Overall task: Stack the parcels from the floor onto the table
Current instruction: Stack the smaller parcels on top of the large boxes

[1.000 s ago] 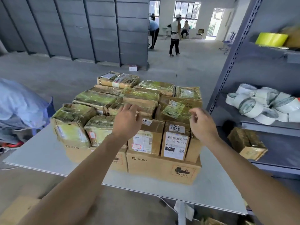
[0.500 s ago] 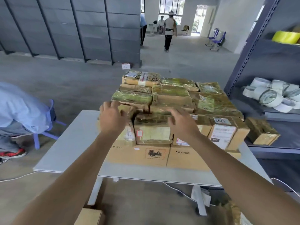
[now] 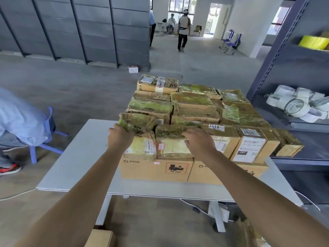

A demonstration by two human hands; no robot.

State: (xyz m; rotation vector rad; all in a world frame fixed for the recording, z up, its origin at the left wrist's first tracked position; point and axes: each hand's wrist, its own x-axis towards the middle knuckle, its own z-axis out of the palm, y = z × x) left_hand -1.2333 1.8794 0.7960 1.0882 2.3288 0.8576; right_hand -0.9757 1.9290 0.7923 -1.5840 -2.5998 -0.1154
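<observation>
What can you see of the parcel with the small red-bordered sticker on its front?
The parcel is brown cardboard wrapped in glossy, yellow-green tinted tape, crumpled along the top, with a pale label on its front. It sits upright at the stack's near edge on a PICO box. The right hand holds its top right edge; the neighbouring parcel, gripped by the left hand, touches its left side.

Fingertips of the left grip (image 3: 120, 139) hidden, perhaps curled behind a parcel (image 3: 137, 122); floor box (image 3: 101, 237) cut off below.
</observation>
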